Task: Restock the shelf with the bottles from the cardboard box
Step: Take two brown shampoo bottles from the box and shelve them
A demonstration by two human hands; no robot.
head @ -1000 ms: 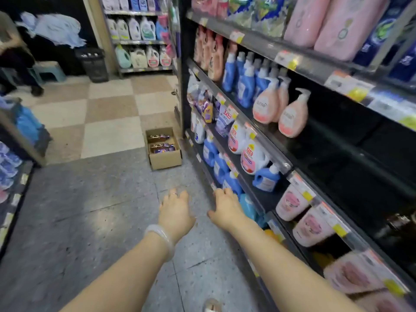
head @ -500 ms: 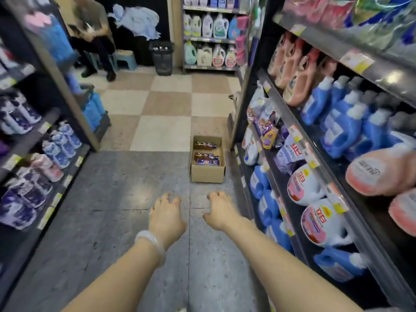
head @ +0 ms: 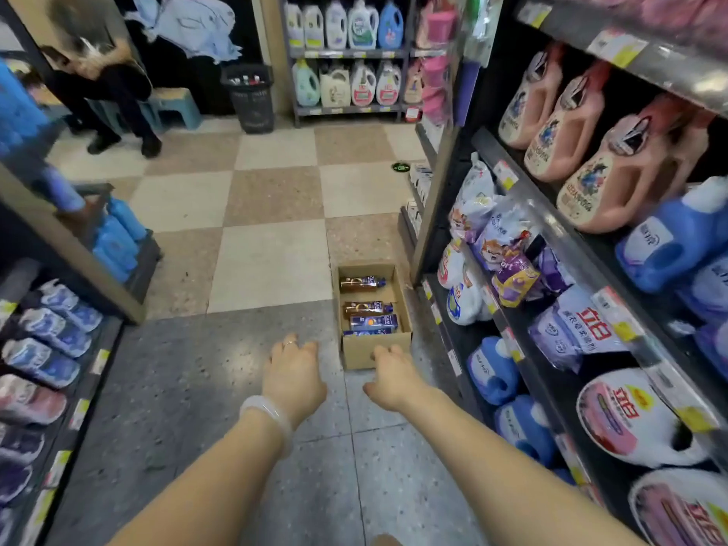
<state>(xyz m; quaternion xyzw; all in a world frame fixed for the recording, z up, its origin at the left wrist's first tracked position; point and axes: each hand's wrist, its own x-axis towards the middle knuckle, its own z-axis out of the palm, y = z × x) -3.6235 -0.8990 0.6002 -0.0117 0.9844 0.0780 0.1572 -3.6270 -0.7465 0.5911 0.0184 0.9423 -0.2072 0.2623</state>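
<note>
An open cardboard box (head: 360,350) stands on the aisle floor beside the right-hand shelf (head: 508,309). Several bottles (head: 368,309) lie flat inside it, amber and blue with dark labels. My left hand (head: 293,374), a pale bangle on its wrist, reaches forward just left of the box, fingers spread and holding nothing. My right hand (head: 392,376) stretches out in front of the box's near wall, also holding nothing, its fingertips overlapping that wall in the picture. Both arms are extended from the bottom of the frame.
The right shelf carries pink and blue detergent jugs (head: 591,151) and refill pouches (head: 504,246). Another shelf (head: 47,348) with pouches lines the left. A person in dark clothes (head: 106,96) sits on a stool at the far left, near a black bin (head: 252,98).
The view has swung left from the right shelf toward the aisle, and the box has come much nearer. Both hands stay outstretched and have closed in on the box.
</note>
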